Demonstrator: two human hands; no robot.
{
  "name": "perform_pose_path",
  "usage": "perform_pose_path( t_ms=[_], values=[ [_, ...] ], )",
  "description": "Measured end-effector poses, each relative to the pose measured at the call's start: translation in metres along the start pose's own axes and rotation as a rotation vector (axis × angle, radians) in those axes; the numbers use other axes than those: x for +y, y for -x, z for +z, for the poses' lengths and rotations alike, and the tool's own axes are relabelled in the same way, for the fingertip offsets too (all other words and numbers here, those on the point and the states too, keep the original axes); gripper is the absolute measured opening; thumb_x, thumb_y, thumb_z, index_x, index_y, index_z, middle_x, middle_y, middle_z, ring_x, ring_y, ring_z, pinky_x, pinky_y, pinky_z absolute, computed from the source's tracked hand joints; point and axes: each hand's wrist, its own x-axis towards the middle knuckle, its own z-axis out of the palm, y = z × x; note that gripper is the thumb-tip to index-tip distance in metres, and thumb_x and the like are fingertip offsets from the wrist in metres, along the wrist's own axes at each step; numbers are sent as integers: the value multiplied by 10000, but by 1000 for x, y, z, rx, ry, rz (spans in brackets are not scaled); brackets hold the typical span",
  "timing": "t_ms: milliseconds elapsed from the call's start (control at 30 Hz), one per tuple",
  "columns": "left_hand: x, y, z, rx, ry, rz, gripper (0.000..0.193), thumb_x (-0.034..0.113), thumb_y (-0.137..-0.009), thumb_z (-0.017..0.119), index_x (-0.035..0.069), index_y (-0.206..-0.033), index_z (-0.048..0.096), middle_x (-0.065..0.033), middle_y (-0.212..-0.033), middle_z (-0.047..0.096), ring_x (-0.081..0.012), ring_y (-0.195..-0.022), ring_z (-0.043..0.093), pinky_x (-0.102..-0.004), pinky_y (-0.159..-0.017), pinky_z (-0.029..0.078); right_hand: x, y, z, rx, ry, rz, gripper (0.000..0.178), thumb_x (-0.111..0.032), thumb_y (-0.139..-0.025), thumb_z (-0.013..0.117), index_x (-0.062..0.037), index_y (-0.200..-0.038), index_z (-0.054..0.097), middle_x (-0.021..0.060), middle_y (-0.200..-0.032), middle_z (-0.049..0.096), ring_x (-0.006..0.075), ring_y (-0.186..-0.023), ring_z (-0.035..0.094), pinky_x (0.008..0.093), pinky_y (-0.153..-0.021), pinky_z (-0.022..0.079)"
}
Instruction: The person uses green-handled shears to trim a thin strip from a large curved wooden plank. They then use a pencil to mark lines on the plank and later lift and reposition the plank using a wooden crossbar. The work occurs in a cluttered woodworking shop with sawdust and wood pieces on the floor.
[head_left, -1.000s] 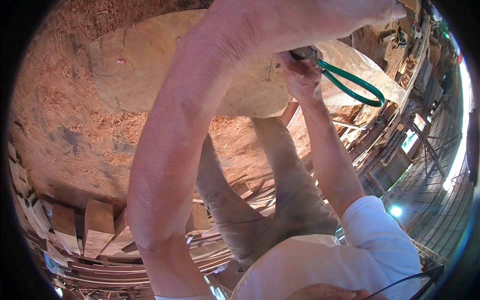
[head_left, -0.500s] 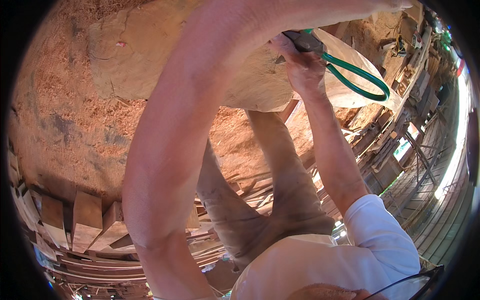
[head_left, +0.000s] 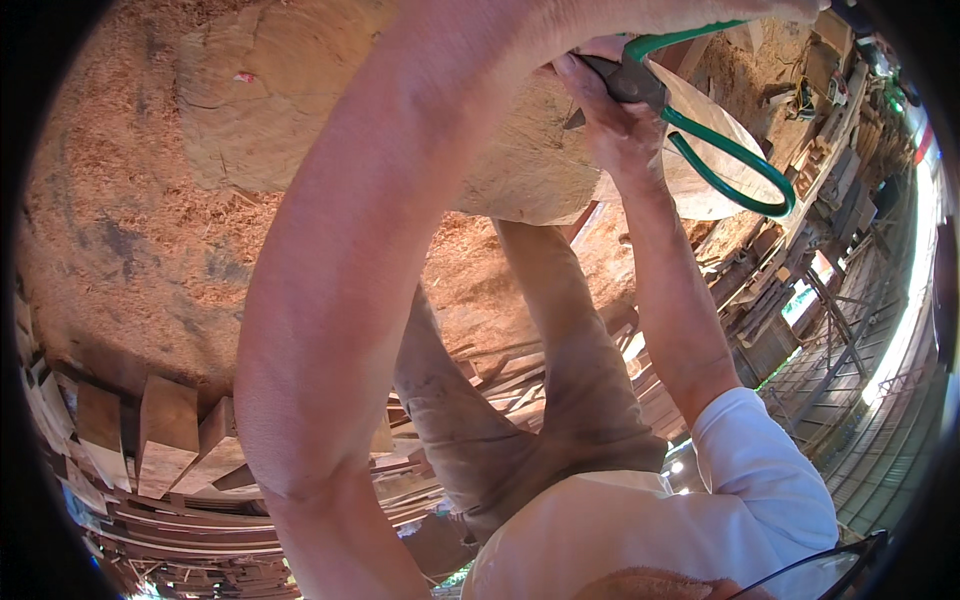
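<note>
My right hand (head_left: 622, 128) is closed around the dark metal head of a pair of shears (head_left: 740, 165) with green looped handles. The lower handle bends back in a loop to the right of my wrist. Past the metal head, the upper green handle runs up to my left hand (head_left: 740, 12). This hand reaches across the top of the view and is partly cut off, so I cannot make out its grip. A pointed metal tip shows left of my right fingers. Under both hands lies a pale, broad piece of wood (head_left: 530, 175) with a rounded edge.
Orange-brown sawdust (head_left: 150, 200) covers the ground. Another broad wood slab (head_left: 250, 120) lies at the upper left. Squared timber blocks (head_left: 168, 430) stand at the lower left, with stacked boards beneath. More scrap wood (head_left: 770, 285) and a metal frame (head_left: 845, 320) are at the right.
The shears and my right hand have shifted slightly right and down. More of the upper green handle now shows below my left hand.
</note>
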Motion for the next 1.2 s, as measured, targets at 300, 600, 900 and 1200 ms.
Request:
perform_pose_path(
  t_ms=[300, 600, 900, 1200],
  values=[
    [-12, -7, 15, 0, -39, 119, 469, 290, -982, 624, 104, -553, 586, 55, -425, 380, -29, -390, 315, -269, -384, 259, 8, 4, -12, 42, -247, 131, 114, 31, -986, 683, 60, -1096, 692, 130, -1064, 736, 230, -930, 762, 347, -860, 682],
    [6, 26, 7, -14, -39, 99, 466, 276, -986, 618, 123, -549, 566, 67, -443, 392, -29, -395, 305, -263, -388, 252, -18, 13, 2, -44, -253, 256, 137, 27, -985, 685, 72, -1114, 686, 157, -1021, 750, 249, -931, 773, 356, -859, 684],
    [3, 3, -4, -128, -34, 113, 468, 269, -992, 614, 134, -548, 554, 74, -463, 413, -30, -400, 303, -258, -393, 244, -9, 1, 6, 4, -260, 272, 121, 9, -980, 702, 45, -1095, 699, 123, -1008, 754, 219, -897, 775, 324, -831, 680],
    [-28, 6, -14, -170, 42, 117, 476, 269, -1007, 619, 135, -554, 555, 79, -500, 466, -33, -420, 324, -259, -412, 240, -5, 20, 9, 145, 48, 177, 261, -213, -990, 752, -9, -1144, 699, 47, -939, 704, 101, -806, 678, 204, -631, 511]
  ],
)
